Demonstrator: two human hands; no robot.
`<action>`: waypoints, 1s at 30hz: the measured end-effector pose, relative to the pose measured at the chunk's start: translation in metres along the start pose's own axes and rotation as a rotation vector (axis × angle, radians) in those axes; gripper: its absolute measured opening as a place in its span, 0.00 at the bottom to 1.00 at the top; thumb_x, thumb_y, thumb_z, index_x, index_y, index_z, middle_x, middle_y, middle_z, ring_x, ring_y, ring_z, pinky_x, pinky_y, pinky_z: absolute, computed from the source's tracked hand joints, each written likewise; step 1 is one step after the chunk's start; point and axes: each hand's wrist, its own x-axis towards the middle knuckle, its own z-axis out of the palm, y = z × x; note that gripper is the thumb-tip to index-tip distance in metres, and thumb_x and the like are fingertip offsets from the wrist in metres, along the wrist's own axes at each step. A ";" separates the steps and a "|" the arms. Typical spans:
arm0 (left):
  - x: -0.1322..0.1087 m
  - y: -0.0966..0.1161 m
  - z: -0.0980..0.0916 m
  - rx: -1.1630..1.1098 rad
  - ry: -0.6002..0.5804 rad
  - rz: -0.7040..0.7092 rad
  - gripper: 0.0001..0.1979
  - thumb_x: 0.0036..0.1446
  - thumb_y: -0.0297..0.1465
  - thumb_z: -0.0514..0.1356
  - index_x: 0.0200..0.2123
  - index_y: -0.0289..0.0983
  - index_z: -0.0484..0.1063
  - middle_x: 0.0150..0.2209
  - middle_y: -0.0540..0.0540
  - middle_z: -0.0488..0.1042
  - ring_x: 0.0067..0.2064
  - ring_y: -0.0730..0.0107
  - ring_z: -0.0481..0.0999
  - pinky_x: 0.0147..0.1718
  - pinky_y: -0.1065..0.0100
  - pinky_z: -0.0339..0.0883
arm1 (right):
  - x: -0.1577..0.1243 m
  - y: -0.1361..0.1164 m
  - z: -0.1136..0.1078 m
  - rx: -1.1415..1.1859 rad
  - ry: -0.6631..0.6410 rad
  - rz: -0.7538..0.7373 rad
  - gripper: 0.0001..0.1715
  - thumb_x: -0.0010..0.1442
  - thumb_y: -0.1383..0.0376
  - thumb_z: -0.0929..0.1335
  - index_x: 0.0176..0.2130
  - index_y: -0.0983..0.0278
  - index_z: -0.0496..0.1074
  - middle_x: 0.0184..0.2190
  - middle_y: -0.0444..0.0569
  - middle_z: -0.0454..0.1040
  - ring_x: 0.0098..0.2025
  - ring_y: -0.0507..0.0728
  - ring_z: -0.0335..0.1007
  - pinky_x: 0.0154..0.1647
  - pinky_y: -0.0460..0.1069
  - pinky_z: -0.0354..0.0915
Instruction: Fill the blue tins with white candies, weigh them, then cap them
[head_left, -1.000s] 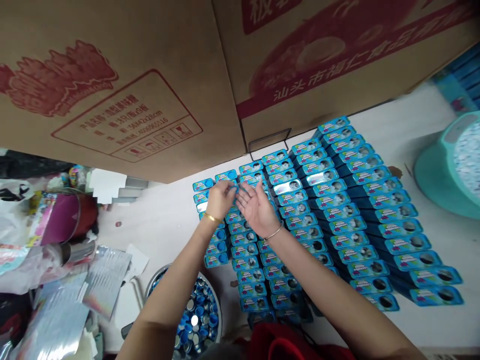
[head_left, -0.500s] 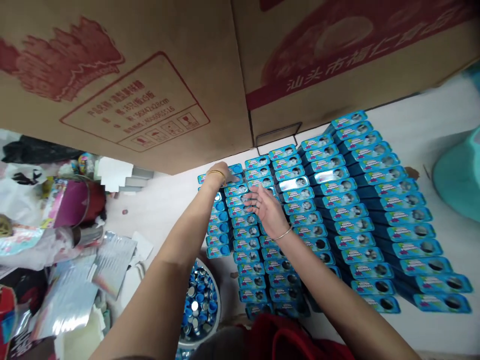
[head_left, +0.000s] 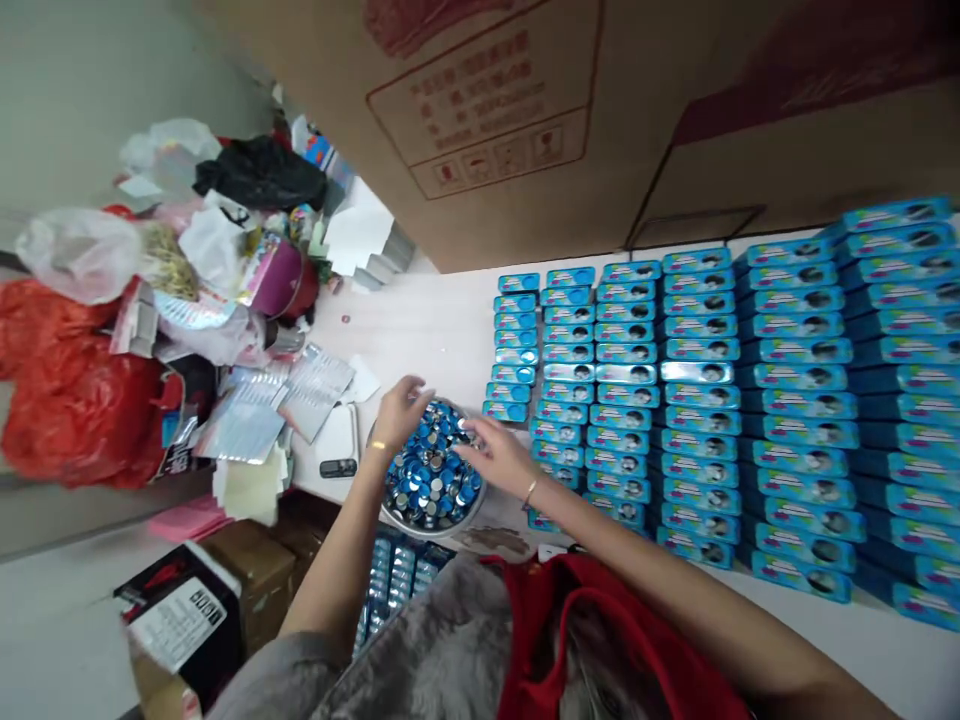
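Blue caps [head_left: 433,472] in a steel bowl [head_left: 431,526] were reached over, the left hand [head_left: 401,415] with fingers spread, the right hand [head_left: 499,458] with fingers together, any pinch unseen.

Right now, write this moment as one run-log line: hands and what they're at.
left hand: over metal bowl | right hand: reaching to blue-and-silver caps in bowl | blue tins: rows beside bowl

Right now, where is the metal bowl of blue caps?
In the head view, the metal bowl sits under the left hand and right hand, beside the blue tins.
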 end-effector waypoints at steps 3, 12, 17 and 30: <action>-0.073 -0.074 -0.010 0.007 0.079 -0.179 0.13 0.50 0.34 0.61 0.39 0.35 0.70 0.25 0.51 0.68 0.26 0.71 0.68 0.31 0.67 0.66 | 0.008 -0.004 0.055 -0.228 -0.185 -0.081 0.31 0.50 0.60 0.71 0.53 0.63 0.65 0.55 0.59 0.64 0.56 0.66 0.59 0.55 0.60 0.58; -0.170 -0.135 0.085 -0.221 0.245 -0.304 0.26 0.50 0.25 0.57 0.55 0.36 0.62 0.45 0.40 0.65 0.37 0.69 0.71 0.37 0.62 0.72 | 0.028 0.029 0.137 -0.576 -0.423 -0.095 0.36 0.48 0.62 0.70 0.56 0.60 0.61 0.63 0.61 0.50 0.62 0.75 0.43 0.54 0.69 0.52; -0.172 -0.131 0.101 -0.351 0.312 -0.261 0.22 0.53 0.27 0.56 0.53 0.37 0.64 0.45 0.41 0.64 0.38 0.70 0.71 0.40 0.62 0.72 | 0.037 0.040 0.132 -0.434 -0.431 -0.018 0.20 0.52 0.66 0.66 0.46 0.60 0.70 0.55 0.58 0.61 0.53 0.67 0.61 0.49 0.60 0.61; -0.172 -0.064 0.078 -0.588 0.341 -0.106 0.18 0.58 0.38 0.57 0.50 0.39 0.65 0.47 0.42 0.66 0.35 0.73 0.72 0.32 0.69 0.70 | 0.019 0.022 0.109 0.691 -0.098 0.462 0.23 0.56 0.51 0.58 0.39 0.64 0.67 0.26 0.49 0.73 0.24 0.55 0.68 0.18 0.47 0.62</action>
